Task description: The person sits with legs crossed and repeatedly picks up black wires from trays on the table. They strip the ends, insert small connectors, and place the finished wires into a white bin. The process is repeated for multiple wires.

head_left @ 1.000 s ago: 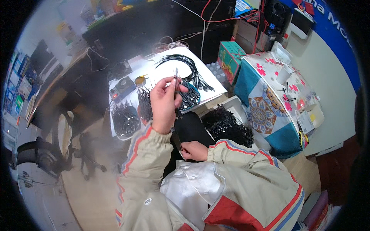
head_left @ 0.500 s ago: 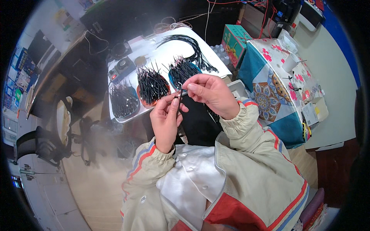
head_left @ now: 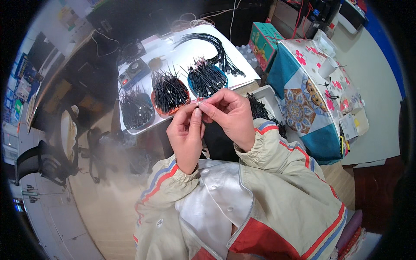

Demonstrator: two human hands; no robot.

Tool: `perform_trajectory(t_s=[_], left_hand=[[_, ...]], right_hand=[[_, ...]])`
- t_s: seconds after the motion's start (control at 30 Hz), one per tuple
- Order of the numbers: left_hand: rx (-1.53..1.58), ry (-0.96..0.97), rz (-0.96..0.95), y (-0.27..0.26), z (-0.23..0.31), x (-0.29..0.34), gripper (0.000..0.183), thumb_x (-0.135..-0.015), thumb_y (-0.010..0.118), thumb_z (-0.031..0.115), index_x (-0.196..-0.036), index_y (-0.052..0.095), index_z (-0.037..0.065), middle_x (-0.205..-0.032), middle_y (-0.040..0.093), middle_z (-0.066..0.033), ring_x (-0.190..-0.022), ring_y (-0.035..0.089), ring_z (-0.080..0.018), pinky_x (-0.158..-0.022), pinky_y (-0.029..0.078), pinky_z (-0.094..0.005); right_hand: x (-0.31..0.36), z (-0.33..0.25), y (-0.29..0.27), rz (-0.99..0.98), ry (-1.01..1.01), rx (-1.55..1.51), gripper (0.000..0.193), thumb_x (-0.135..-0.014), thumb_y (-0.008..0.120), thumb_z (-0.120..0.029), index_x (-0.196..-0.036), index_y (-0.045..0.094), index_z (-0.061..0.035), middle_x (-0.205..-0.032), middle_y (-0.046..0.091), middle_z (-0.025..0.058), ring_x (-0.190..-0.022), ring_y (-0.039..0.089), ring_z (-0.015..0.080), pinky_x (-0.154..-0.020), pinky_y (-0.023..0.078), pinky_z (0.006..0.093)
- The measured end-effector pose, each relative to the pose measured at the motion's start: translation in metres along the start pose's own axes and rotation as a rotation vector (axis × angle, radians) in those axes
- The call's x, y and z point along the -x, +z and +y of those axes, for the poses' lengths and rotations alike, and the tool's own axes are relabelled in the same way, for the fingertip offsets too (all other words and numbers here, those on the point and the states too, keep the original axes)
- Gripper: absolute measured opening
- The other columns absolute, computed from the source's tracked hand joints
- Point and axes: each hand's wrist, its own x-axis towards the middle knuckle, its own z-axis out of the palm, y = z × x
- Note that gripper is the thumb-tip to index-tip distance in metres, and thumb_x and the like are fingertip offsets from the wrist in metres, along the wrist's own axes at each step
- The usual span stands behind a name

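Just above the near edge of the white table (head_left: 162,52), my left hand (head_left: 187,132) and my right hand (head_left: 232,117) meet fingertip to fingertip. Between them they pinch a short black cable (head_left: 198,104) by its end; the fingers cover most of it. Behind the hands, short black cables (head_left: 170,92) stand packed in an orange basket, and more cables (head_left: 207,79) fill a blue one. A third bunch (head_left: 136,110) sits in a container at the left. Long black cables with metal plugs (head_left: 214,47) lie curved at the back.
A grey device with a red light (head_left: 135,73) stands on the table's left side. To my right are a white tray (head_left: 268,97) beside dark cables (head_left: 258,108), a cloth-covered table (head_left: 299,108) with a white cup (head_left: 327,69), and a green box (head_left: 265,41). An office chair (head_left: 43,160) stands left.
My right hand has come down and left against my left fingertips. The black cable, earlier visible upright between the hands, is now mostly covered. The view has shifted slightly.
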Motion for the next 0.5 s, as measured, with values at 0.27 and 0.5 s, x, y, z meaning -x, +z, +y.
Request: perform_trajectory(t_s=[0.27, 0.5], left_hand=[[0.188, -0.122, 0.012, -0.008, 0.007, 0.003, 0.016, -0.097, 0.058, 0.011, -0.102, 0.062, -0.004, -0.073, 0.056, 0.0006, -0.060, 0.044, -0.0021, -0.050, 0.029, -0.0168], [0.366, -0.252, -0.051, -0.008, 0.008, 0.002, 0.016, -0.098, 0.057, 0.010, -0.102, 0.061, -0.004, -0.073, 0.057, -0.0036, -0.054, 0.037, -0.0024, -0.045, 0.022, -0.0182]], right_hand=[[-0.005, 0.004, -0.024, -0.078, -0.026, -0.023, 0.014, -0.091, 0.065, -0.001, -0.105, 0.063, -0.0010, -0.088, 0.061, 0.0018, -0.078, 0.057, 0.0062, -0.068, 0.046, 0.0195], [-0.006, -0.015, -0.032, -0.207, -0.318, 0.508, 0.016, -0.082, 0.072, 0.001, -0.097, 0.068, -0.0028, -0.094, 0.061, 0.0042, -0.075, 0.055, 0.0065, -0.059, 0.042, 0.0196]])
